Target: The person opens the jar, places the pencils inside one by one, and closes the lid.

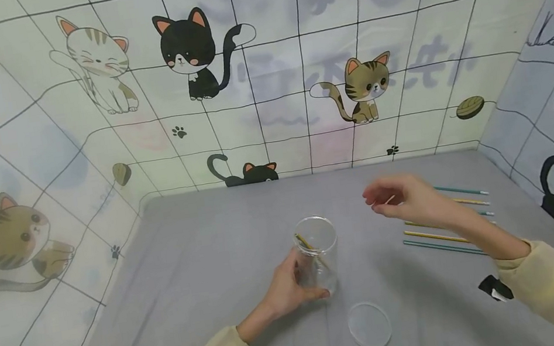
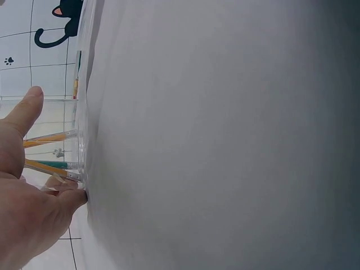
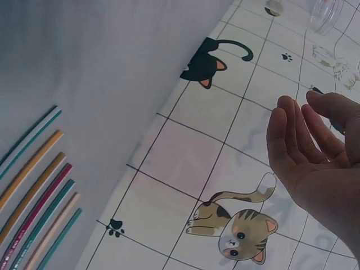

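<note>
My left hand (image 1: 290,286) grips the lower side of a clear jar (image 1: 329,269) that stands open-topped on the cloth. Yellow and green pencils (image 2: 48,167) lean inside it, their eraser ends down by the base in the left wrist view. To the right, my right hand (image 1: 408,202) is raised over the cloth, fingers loosely bent and nothing held. Several pencils (image 1: 437,236) lie side by side below and beyond its wrist, partly hidden by the forearm. The right wrist view shows these loose pencils (image 3: 35,229) as green, yellow, dark red and pale ones.
A flat clear round lid (image 1: 369,325) lies in front of the jar. Grey cloth (image 1: 203,254) covers the table. Cat-printed curtains (image 1: 274,79) stand behind it and at both sides.
</note>
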A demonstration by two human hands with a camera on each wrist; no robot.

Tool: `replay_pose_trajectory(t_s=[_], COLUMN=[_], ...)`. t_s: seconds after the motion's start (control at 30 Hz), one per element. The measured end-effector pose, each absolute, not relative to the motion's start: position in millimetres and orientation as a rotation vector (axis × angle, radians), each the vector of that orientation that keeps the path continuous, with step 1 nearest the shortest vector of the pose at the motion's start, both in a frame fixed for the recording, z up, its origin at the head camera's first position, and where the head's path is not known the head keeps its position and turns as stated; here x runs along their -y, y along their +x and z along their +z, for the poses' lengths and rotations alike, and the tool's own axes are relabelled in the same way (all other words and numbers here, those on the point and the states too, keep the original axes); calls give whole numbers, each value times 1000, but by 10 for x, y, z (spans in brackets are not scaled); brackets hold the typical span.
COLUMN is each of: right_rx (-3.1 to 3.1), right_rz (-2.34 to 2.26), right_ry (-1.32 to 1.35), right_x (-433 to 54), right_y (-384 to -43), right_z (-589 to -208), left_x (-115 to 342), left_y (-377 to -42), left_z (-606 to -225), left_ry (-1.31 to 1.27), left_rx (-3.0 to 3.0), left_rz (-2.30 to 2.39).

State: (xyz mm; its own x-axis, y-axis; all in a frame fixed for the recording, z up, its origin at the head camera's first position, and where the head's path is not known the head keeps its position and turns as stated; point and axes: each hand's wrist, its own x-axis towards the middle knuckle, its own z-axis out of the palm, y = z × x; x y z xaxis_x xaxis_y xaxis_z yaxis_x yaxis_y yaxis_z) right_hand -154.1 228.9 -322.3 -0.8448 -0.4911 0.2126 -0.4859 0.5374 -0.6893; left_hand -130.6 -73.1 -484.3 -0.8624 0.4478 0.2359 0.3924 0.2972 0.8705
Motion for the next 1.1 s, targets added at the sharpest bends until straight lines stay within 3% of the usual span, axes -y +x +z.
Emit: replay_pose_trajectory(t_s=[0.37,0.67,1.1], right_rx=[-2887,-3056,-3047], right_rz=[-1226,-1280,-1147], right_ry=[-787,-874,-678], right_x=[-2634,-2845,-3103], right_y=[-1442,-1390,-1354], right_z=[-3554,-3946,-4240], left_x=[768,756,733], left_y=[-1308,-1306,-1302], left_z=[-4836,-4808,-4801], left_ry=[810,799,799], left_rx=[-2492,-2435,-2414], left_rz=[1646,1649,1639])
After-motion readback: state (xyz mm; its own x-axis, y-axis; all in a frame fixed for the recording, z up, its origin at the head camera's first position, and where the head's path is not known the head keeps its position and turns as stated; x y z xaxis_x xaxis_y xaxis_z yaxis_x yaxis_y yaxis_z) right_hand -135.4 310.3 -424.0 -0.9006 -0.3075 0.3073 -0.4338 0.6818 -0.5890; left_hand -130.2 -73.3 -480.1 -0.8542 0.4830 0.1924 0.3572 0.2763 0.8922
